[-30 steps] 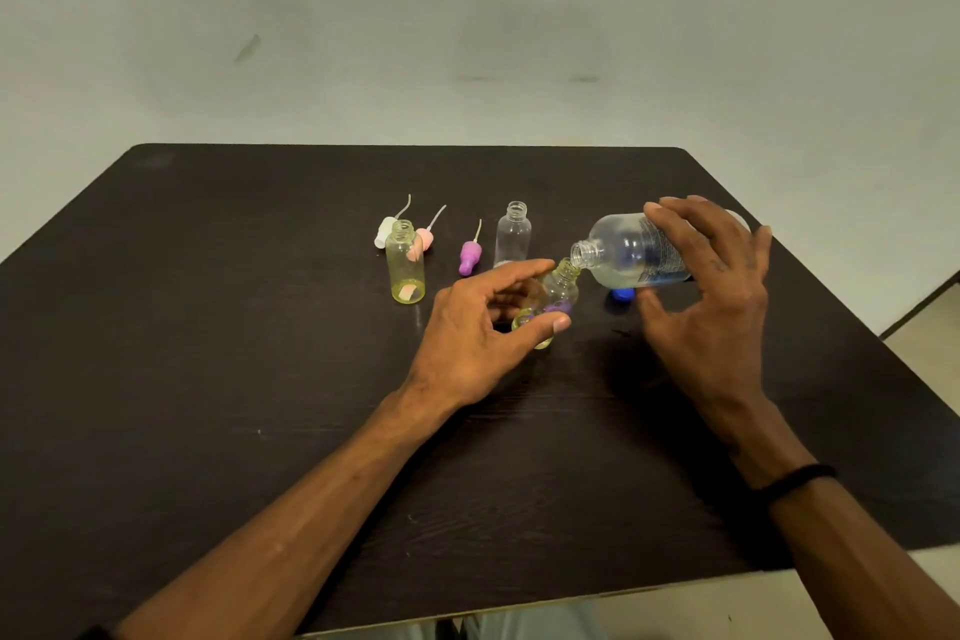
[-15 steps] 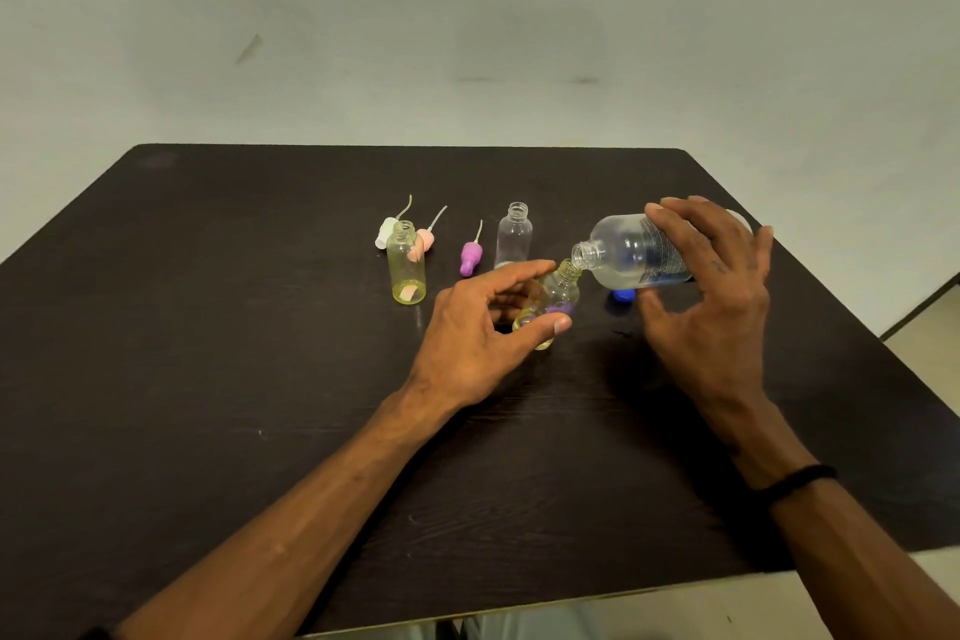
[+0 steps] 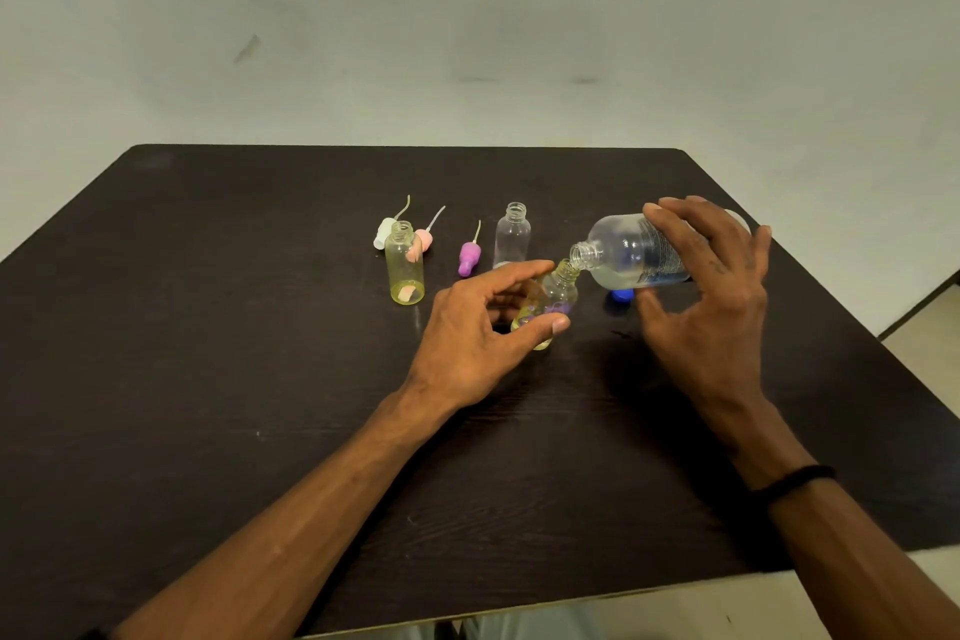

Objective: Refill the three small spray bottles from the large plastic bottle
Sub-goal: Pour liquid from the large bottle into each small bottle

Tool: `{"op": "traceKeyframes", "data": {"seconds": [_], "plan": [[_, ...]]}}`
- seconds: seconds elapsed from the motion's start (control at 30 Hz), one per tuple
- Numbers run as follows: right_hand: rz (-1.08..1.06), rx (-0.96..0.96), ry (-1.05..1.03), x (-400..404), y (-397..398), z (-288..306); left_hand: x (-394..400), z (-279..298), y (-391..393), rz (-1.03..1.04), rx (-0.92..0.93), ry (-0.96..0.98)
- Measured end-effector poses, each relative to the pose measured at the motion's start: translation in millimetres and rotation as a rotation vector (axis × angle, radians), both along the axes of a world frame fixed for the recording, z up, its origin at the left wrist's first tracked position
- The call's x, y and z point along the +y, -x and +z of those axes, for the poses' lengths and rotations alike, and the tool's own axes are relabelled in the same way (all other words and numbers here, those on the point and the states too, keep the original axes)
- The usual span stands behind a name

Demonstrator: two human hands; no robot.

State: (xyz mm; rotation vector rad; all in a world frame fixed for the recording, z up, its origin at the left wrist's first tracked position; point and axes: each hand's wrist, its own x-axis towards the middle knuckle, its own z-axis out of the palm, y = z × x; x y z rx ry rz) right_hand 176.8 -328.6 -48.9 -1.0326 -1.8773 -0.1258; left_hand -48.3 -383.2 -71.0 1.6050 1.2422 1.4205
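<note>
My right hand [image 3: 711, 296] holds the large clear plastic bottle [image 3: 623, 252] tipped almost flat, its open mouth touching the neck of a small bottle [image 3: 553, 296]. My left hand [image 3: 478, 333] grips that small bottle, tilted toward the large one, with pale yellow liquid in its base. A second small bottle [image 3: 405, 270], yellowish with a little liquid, stands upright to the left. A third, clear small bottle [image 3: 513, 237] stands uncapped behind my left fingers.
Three spray tops lie at the back: white [image 3: 385, 231], pink [image 3: 425, 239] and purple [image 3: 470, 257]. A blue cap [image 3: 622, 295] lies under the large bottle. The dark table [image 3: 208, 353] ends close at the right and front.
Almost nothing has moved; both hands hold the same pouring pose with the large bottle's mouth on the small bottle's neck.
</note>
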Motion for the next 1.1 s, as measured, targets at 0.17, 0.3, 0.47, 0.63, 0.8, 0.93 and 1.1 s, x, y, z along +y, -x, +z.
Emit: {"op": "traceKeyframes", "data": {"seconds": [0.17,0.3,0.47,0.63,0.8,0.93,1.1], "plan": [[0.002,0.003,-0.001,0.4,-0.4,-0.5,0.0,-1.1,0.2,-0.004,0.002,-0.003],[0.002,-0.003,-0.004,0.0,-0.4,-0.8,0.1,-1.1,0.6,-0.006,0.007,-0.001],[-0.004,-0.003,-0.003,0.1,-0.4,-0.5,-1.1,0.8,0.5,-0.002,0.023,-0.01],[-0.002,-0.001,-0.006,0.9,-0.8,-0.9,-1.7,1.7,0.2,0.002,0.013,-0.01],[0.0,0.002,-0.005,0.3,-0.4,-0.4,-1.6,1.4,-0.1,0.006,0.014,-0.012],[-0.004,-0.002,-0.003,-0.2,-0.4,0.1,-2.3,1.3,-0.3,0.009,0.018,-0.012],[-0.004,0.001,-0.002,-1.5,0.9,0.7,-2.4,2.0,-0.9,0.012,0.011,-0.014]]}}
